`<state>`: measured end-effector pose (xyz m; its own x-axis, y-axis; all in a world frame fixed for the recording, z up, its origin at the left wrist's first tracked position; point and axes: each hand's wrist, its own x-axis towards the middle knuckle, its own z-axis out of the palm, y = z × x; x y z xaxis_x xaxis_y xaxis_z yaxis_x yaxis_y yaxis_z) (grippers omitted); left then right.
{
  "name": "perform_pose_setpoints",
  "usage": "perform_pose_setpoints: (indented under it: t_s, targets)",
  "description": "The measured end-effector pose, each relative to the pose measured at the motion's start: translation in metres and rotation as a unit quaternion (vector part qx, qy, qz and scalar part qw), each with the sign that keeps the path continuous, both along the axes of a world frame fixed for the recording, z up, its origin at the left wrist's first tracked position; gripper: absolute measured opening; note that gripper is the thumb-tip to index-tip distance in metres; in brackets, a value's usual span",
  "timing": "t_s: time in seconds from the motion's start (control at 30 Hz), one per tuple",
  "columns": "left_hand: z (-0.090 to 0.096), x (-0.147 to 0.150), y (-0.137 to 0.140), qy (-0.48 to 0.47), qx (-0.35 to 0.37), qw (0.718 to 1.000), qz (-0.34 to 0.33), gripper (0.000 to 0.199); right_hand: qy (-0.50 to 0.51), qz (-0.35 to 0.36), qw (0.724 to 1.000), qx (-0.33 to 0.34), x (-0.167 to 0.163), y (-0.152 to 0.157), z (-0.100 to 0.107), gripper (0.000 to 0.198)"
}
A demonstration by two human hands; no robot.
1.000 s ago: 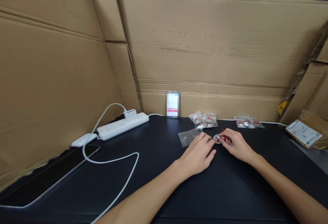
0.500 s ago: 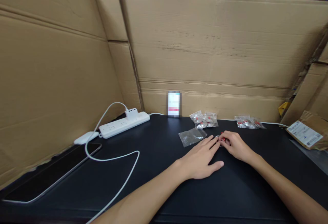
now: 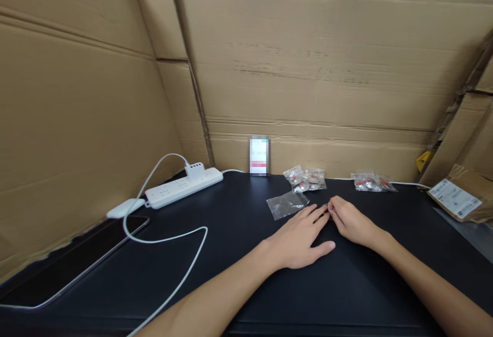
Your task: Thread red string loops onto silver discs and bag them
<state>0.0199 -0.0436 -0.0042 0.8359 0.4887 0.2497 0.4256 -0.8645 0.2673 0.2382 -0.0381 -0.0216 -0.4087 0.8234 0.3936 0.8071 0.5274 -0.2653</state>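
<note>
My left hand (image 3: 296, 242) lies flat on the black table, palm down with the thumb spread. Its fingertips touch the near side of a small item with a red part (image 3: 330, 200) and a thin pale rim. My right hand (image 3: 351, 222) has its fingers pinched together on that red part, covering most of it, so its kind cannot be made out. Just beyond my left fingertips lies a clear plastic bag (image 3: 287, 205), flat. Behind it sit several small clear packets (image 3: 305, 179) holding round silvery pieces with red bits.
More such packets (image 3: 372, 182) lie at the back right. A phone (image 3: 259, 155) stands against the cardboard wall (image 3: 308, 80). To the left are a white power strip (image 3: 185, 188), a looping cable (image 3: 192, 232) and a dark tablet (image 3: 77, 260). A labelled brown package (image 3: 460, 193) sits far right.
My right fingers have closed further over the small item, so less red shows. My left hand stays flat in place. The whole view has shifted slightly.
</note>
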Motion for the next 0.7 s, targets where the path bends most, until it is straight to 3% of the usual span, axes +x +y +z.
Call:
perform_pose_setpoints:
  t_s: [0.33, 0.47, 0.57, 0.7]
  targets:
    - [0.001, 0.001, 0.0, -0.012, 0.019, 1.0, -0.002, 0.063, 0.027, -0.02, 0.999, -0.001, -0.003, -0.003, 0.001, 0.014]
    - [0.003, 0.002, -0.002, -0.024, 0.027, 0.999, -0.001, 0.06, 0.102, -0.017, 0.994, -0.034, 0.002, 0.001, 0.001, 0.013]
    - [0.005, 0.003, -0.003, -0.035, 0.028, 0.999, -0.005, 0.057, 0.227, -0.03, 0.967, -0.115, 0.007, 0.007, -0.002, 0.018]
    - [0.007, 0.003, -0.005, -0.038, 0.024, 0.999, -0.008, 0.054, 0.405, -0.048, 0.885, -0.222, 0.013, 0.014, -0.002, 0.038]
